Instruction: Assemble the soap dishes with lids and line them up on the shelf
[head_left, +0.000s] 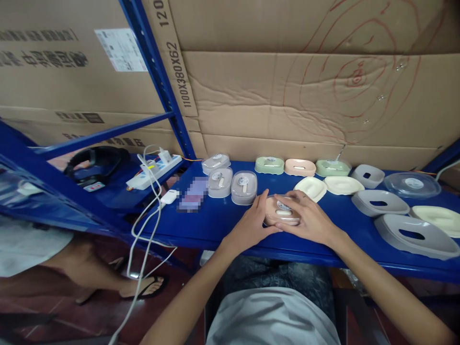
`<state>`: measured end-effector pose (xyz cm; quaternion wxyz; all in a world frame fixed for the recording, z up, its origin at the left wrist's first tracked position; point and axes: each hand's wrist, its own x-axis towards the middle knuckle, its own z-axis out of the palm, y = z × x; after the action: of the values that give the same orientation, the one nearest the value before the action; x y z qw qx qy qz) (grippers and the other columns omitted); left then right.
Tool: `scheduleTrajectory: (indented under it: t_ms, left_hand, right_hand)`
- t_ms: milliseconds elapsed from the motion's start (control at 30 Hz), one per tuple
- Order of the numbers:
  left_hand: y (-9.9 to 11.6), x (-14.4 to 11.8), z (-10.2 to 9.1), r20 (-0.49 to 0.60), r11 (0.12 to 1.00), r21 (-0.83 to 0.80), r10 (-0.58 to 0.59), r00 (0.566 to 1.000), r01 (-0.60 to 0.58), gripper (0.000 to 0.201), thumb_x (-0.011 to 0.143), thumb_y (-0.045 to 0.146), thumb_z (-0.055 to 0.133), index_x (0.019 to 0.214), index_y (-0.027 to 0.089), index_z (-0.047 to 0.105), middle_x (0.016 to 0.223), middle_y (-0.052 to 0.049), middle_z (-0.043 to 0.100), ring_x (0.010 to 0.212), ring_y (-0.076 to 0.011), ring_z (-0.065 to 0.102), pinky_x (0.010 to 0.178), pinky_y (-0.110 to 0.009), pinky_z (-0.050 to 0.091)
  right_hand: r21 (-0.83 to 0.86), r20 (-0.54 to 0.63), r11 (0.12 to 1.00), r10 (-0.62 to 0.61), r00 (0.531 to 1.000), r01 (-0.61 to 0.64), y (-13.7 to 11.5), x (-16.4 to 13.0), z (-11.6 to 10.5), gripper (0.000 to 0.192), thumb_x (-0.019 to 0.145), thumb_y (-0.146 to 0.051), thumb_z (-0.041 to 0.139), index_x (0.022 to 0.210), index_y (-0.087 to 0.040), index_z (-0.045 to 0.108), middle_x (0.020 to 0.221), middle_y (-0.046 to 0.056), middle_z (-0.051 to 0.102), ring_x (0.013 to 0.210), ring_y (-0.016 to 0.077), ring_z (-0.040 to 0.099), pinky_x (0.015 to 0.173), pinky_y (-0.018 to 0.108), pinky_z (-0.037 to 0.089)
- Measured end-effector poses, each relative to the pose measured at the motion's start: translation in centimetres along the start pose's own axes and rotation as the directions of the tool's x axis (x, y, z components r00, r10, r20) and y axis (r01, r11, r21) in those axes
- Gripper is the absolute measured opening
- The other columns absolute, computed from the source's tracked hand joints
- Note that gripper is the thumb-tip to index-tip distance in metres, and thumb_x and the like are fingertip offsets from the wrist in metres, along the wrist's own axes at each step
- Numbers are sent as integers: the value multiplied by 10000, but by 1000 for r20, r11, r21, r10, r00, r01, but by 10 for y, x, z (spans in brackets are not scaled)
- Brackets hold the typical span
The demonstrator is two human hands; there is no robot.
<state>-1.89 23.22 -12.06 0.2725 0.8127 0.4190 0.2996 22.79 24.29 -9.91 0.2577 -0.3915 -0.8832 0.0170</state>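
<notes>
Both of my hands rest on a pink lidded soap box [282, 211] near the front edge of the blue shelf [223, 223]. My left hand [251, 221] grips its left side. My right hand [309, 218] lies over its clear lid from the right, fingers spread across the top. Just behind it stand three grey lidded boxes [230, 179]. A cream tray [311, 188] lies right behind my right hand.
Green and pink lidded boxes [300, 166] line the back by the cardboard wall [287, 96]. Grey trays [413, 232], cream trays [440, 218] and a clear lid [411, 184] lie to the right. A power strip [154, 172] with white cables sits left. Another person's sandalled foot [143, 285] is at lower left.
</notes>
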Motion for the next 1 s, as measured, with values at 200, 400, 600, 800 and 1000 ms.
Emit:
scheduleTrajectory:
  t_ms: [200, 400, 600, 800, 1000]
  left_hand:
    - [4, -1, -2, 7, 1000, -7, 6, 1000, -6, 1077, 956, 451, 800, 1767, 222, 130, 1815, -219, 248, 1683, -386, 295, 1346, -596, 333]
    - [6, -1, -2, 2, 1000, -2, 30, 1000, -30, 1005, 964, 434, 795, 1755, 227, 210, 1775, -209, 328, 1648, -396, 367, 1330, -584, 369]
    - [4, -1, -1, 0, 998, 25, 66, 998, -66, 1044, 973, 445, 794, 1773, 245, 154, 1786, -197, 313, 1647, -377, 371, 1320, -568, 384]
    - [4, -1, -3, 5, 992, 30, 123, 992, -123, 938, 984, 479, 794, 1746, 312, 272, 1722, -138, 411, 1597, -342, 446, 1312, -536, 404]
    - [2, -2, -2, -20, 993, 11, 117, 993, -117, 951, 967, 469, 816, 1742, 330, 282, 1681, -126, 447, 1570, -350, 474, 1297, -542, 424]
  right_hand:
    - [24, -30, 1000, -10, 999, 11, 3, -2, 4, 764, 974, -667, 714, 1590, -226, 615, 1379, 204, 590, 1275, 358, 650, 1093, 549, 580]
    - [33, -1, 999, -4, 1000, 4, 5, -4, 4, 772, 980, -659, 710, 1626, -258, 575, 1381, 190, 602, 1275, 358, 646, 1101, 550, 574]
    - [48, 58, 999, -8, 998, 5, 4, -3, -3, 769, 1007, -656, 668, 1641, -249, 514, 1450, 190, 581, 1342, 358, 604, 1139, 539, 549]
    - [143, 27, 989, 29, 999, -33, 7, -4, -2, 594, 1114, -561, 507, 1605, -230, 467, 1530, 181, 592, 1450, 346, 546, 1228, 579, 468]
    - [87, 25, 992, 93, 995, -95, 0, -6, -20, 600, 1143, -496, 463, 1677, -232, 393, 1678, 171, 496, 1573, 318, 471, 1290, 595, 430]
